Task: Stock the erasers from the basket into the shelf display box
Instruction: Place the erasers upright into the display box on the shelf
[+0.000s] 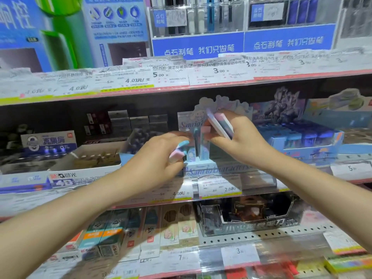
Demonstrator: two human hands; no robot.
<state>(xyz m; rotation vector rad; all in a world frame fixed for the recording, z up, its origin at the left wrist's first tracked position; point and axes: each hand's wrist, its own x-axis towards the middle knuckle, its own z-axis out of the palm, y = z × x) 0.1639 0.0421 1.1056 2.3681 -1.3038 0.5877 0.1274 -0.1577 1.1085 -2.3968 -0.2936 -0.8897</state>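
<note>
Both hands at the pale blue cardboard display box (209, 168) — left hand (159, 158) fingers curled round pastel pink-and-blue erasers (178, 151), right hand (237, 137) pinching a fanned stack of flat pastel erasers (220, 123).

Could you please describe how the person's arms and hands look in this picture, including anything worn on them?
Both forearms are bare up to the frame edge, with no sleeves showing. The left hand and right hand wear no gloves, and no rings, watch or bracelets are visible.

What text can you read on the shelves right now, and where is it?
"Sanrio characters": display box front.
"M&G 4B ERASER": white box.
"4.00元", "2.0元": tags below.
"5.00", "3.00": upper price strip.
"点石制笔 我们只做笔": blue sign.
Small print: blurred.
</note>
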